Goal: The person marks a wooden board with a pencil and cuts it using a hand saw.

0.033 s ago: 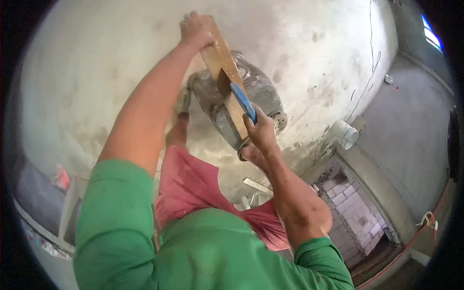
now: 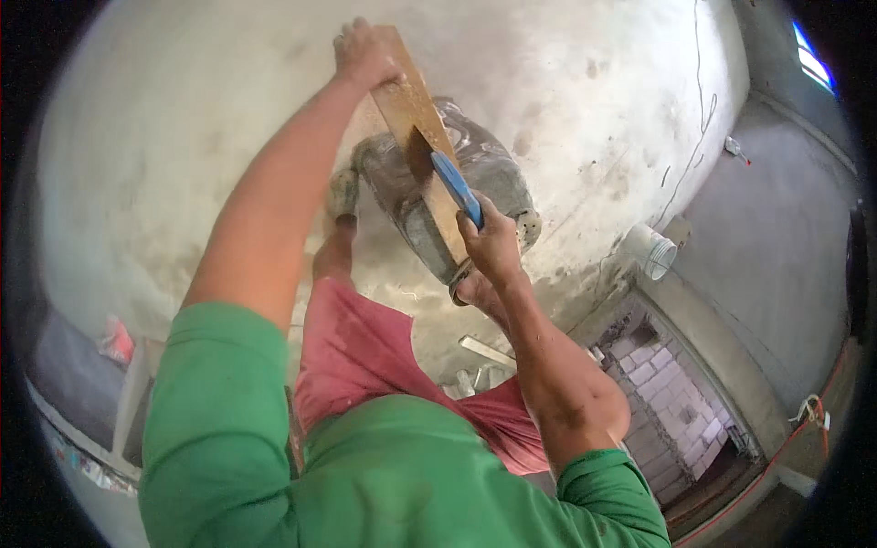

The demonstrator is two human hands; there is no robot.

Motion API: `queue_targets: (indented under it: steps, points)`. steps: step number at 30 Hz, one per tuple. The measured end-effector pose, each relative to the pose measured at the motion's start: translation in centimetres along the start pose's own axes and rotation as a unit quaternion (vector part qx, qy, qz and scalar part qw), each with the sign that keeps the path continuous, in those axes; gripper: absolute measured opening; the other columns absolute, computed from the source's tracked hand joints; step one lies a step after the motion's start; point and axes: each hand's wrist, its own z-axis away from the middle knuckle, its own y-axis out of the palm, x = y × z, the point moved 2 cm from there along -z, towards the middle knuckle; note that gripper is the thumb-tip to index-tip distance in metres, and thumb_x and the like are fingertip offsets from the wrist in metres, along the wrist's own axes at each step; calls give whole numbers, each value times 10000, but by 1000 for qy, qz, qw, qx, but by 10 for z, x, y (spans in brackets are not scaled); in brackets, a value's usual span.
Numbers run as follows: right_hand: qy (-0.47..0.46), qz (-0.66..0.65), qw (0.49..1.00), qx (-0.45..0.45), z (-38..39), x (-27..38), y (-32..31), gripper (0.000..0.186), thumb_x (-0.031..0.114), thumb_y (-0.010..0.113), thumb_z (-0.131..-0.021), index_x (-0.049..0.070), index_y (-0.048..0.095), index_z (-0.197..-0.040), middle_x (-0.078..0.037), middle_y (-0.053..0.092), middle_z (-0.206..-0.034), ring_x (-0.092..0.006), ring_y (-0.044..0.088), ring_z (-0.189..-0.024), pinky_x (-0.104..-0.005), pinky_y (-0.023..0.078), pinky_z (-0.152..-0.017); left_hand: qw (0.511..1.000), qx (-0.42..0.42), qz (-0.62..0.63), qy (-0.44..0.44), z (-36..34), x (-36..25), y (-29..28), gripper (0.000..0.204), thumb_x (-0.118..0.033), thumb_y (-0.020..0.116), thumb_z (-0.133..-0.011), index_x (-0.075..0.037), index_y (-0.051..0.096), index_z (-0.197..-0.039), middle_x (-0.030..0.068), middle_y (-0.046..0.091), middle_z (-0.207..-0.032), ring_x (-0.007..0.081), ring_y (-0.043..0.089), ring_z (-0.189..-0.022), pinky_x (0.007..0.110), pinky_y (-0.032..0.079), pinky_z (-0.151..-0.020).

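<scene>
My left hand (image 2: pixel 365 57) grips the far end of a long wooden board (image 2: pixel 404 91). The board slants across a dirty grey plastic container (image 2: pixel 498 169) that lies on the floor. My right hand (image 2: pixel 493 239) is closed around a long blue tool or handle (image 2: pixel 457 187), which lies over the board's middle. Just beyond its tip, a dark brown patch shows on the wood; whether it is a blade or a shadow, I cannot tell. By the board's near end is my right foot (image 2: pixel 477 290) in a sandal, partly hidden by my right forearm.
My left foot (image 2: pixel 343 196) stands on the stained concrete floor (image 2: pixel 210 119), left of the container. A white bucket (image 2: pixel 647 248) lies to the right. Beyond a ledge is a patch of grey blocks (image 2: pixel 671 393). A thin wire (image 2: pixel 699 100) and a red cord (image 2: pixel 731 502) run along the right.
</scene>
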Motion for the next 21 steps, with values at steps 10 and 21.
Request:
queue_targets:
  steps: [10, 21]
  points:
    - [-16, 30, 999, -39, -12, 26, 14, 407, 208, 632, -888, 124, 611, -1285, -265, 679, -897, -454, 670, -854, -523, 535, -772, 939, -180, 241, -165, -38, 73, 37, 573, -346, 792, -734, -87, 627, -1217, 236, 644, -1129, 382, 589, -1141, 462, 482, -987]
    - [6, 31, 999, 6, -19, 21, 9, 449, 218, 636, -874, 127, 598, -1312, -267, 681, -909, -449, 674, -851, -535, 534, -774, 992, 95, 54, 70, -23, -13, -21, 543, -298, 773, -779, -62, 605, -1238, 211, 522, -1310, 401, 445, -1326, 502, 433, -1042]
